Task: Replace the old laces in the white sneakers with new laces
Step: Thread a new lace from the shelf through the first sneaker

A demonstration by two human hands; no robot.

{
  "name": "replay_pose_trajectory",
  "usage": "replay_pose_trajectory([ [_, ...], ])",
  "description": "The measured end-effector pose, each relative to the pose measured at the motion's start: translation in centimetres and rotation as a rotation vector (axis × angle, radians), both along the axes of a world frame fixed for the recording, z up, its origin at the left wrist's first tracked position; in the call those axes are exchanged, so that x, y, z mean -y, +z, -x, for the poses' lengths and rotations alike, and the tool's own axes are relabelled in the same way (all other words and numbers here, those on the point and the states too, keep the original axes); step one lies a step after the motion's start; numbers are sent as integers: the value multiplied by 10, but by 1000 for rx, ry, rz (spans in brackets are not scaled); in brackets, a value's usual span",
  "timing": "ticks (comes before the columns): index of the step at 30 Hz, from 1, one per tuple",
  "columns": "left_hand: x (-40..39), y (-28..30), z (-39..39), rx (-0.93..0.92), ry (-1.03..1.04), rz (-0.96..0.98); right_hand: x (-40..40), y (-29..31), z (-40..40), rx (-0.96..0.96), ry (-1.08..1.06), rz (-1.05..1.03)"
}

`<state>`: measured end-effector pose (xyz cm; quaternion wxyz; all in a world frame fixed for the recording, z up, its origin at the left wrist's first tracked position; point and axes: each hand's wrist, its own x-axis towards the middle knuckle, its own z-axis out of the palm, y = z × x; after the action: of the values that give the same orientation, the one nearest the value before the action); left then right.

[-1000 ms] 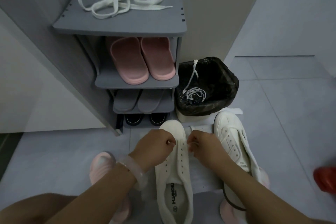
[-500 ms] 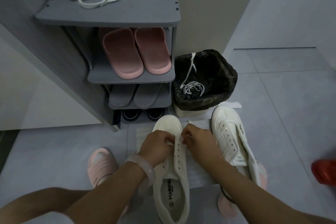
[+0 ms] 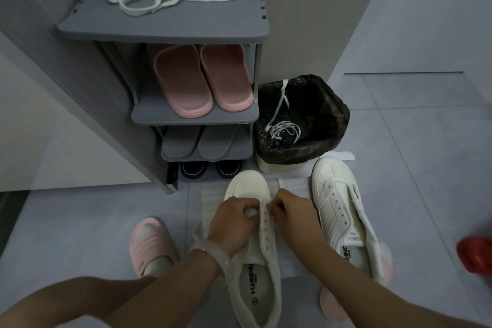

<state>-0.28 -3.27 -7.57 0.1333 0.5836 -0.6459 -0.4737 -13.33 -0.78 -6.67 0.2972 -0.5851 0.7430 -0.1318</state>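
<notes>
Grey shoe rack (image 3: 165, 30), pink slippers (image 3: 202, 80) on its middle shelf, grey slippers (image 3: 202, 141) below, black shoes (image 3: 210, 169) lowest, black-lined bin (image 3: 330, 114) beside it, red object (image 3: 476, 253) at right edge.

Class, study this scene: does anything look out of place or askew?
One thin white lace trails over the rim of the black-lined bin instead of lying fully inside. The right white sneaker sits unlaced, tongue flopped aside.

**Bare arms, one bangle, pink slippers**

Both forearms are sleeveless. A pale, translucent bangle (image 3: 213, 261) circles the left wrist. Pink ridged slippers cover the feet: one (image 3: 150, 242) at 8 o'clock, another (image 3: 332, 306) at 5 o'clock.
</notes>
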Motion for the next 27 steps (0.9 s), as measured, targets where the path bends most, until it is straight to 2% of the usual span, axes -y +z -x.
replay_pose_trajectory([
  [3,-1,-3,0,31,-8,8,-4,2,-4,-186,212,16],
  [5,1,-5,2,110,-23,56,-6,3,-5,-214,284,8],
  [11,7,-4,13,244,-83,160,-13,8,-8,-32,224,-144],
  [16,12,11,15,346,-252,137,-9,3,-10,-232,300,-146],
  [18,25,33,5,282,-211,121,-5,4,-10,-259,292,-168],
  [21,39,75,-23,59,-123,64,-1,6,-8,-254,272,-188],
  [23,38,86,-36,40,-134,54,1,5,-5,-262,258,-93],
  [25,35,81,-35,97,-165,73,5,5,-4,-121,207,121],
  [27,33,72,-26,93,-192,55,9,8,-5,154,193,236],
])
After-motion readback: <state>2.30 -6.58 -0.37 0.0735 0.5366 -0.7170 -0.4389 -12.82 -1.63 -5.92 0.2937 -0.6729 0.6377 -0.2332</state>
